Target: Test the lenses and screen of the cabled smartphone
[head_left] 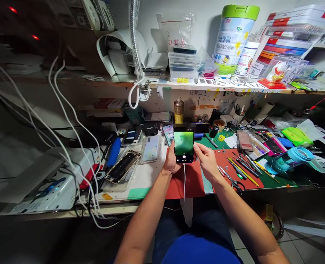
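Observation:
A black smartphone (183,145) with a lit green screen stands upright above the red work mat (191,183). My left hand (170,161) grips its left edge and my right hand (206,159) holds its right edge. A white cable (184,179) runs from the phone's bottom down toward my lap.
An opened phone body (121,167), a blue tool (113,151) and white cables (69,146) lie left. Tweezers, scissors (234,181) and a yellow pencil (243,171) lie right, near a teal cup (290,159). A shelf (206,86) with a large can (232,36) and boxes runs behind.

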`<action>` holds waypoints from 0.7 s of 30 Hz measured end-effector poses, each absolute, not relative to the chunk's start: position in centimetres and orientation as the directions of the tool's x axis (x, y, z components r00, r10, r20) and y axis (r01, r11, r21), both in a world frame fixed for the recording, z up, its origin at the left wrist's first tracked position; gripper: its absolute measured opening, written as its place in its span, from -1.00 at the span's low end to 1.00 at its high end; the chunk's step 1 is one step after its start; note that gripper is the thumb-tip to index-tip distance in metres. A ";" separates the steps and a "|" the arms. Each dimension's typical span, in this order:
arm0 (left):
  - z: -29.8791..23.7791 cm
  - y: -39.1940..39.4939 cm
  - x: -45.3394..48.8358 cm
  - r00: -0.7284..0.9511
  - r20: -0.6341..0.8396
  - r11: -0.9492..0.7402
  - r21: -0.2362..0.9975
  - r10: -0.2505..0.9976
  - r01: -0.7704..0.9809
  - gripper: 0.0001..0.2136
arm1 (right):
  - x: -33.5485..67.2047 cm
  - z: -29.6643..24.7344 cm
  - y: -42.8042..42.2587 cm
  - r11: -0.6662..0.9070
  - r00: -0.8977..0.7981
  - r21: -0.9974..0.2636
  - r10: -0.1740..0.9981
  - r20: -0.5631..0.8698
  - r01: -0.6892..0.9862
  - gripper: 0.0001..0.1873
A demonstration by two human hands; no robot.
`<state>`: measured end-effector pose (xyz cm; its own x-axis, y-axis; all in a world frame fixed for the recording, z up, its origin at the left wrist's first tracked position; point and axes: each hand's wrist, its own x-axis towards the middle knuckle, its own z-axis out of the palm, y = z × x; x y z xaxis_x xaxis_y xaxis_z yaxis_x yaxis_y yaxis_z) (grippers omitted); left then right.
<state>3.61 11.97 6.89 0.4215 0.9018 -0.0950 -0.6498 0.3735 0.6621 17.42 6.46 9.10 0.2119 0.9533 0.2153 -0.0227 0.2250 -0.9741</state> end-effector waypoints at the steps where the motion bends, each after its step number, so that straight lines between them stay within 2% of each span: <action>1: 6.8 12.1 3.6 0.420 -0.103 0.377 0.662 0.902 -0.647 -0.42 | 17.4 8.9 6.5 0.224 0.213 -0.974 0.954 0.213 -0.027 -0.53; 9: 6.4 11.5 4.1 0.414 -0.093 0.362 0.678 0.906 -0.640 -0.44 | 18.2 8.3 6.2 0.218 0.199 -0.972 0.960 0.198 -0.085 -0.49; 21: 6.5 10.4 4.1 0.360 -0.015 0.242 0.766 0.933 -0.595 -0.42 | 18.4 8.0 6.1 0.208 0.138 -0.961 0.973 0.185 -0.183 -0.49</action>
<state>4.13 10.40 6.49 0.3605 0.9326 -0.0152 -0.5950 0.2425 0.7663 18.41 6.07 8.02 0.1378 0.9731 0.1847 -0.1830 0.2082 -0.9608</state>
